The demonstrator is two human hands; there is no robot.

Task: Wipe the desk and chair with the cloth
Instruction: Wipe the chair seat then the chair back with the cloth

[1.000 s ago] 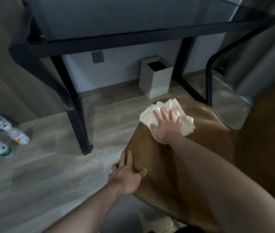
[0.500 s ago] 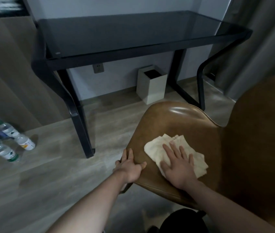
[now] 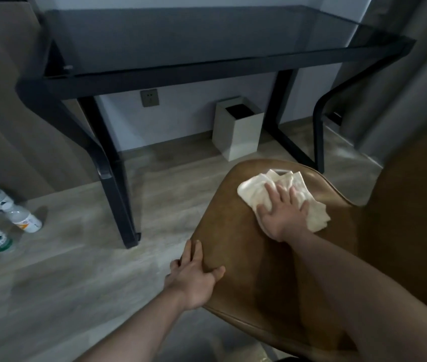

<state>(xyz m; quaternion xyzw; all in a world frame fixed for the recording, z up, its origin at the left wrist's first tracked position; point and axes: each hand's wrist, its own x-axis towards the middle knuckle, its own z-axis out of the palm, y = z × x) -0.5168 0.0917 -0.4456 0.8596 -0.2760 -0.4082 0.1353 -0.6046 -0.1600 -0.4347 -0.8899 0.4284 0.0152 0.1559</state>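
Cloth (image 3: 284, 195) back at far edge of chair (image 3: 246, 257) seat vs near edge 0.5 s ago | R hand (image 3: 281, 214) fingers spread flat, pressing it | L hand (image 3: 194, 279) grips seat rim, unmoved | seat stroke ongoing; desk (image 3: 207, 35) clean/not: can't tell

One desk (image 3: 207, 37), one chair (image 3: 246, 257), one cloth (image 3: 254, 190), one bin (image 3: 238, 131), four bottles (image 3: 25, 222) (blurred).

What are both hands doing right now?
Left hand: grips the chair seat edge.
Right hand: open, flat, pressing the cloth on the seat.
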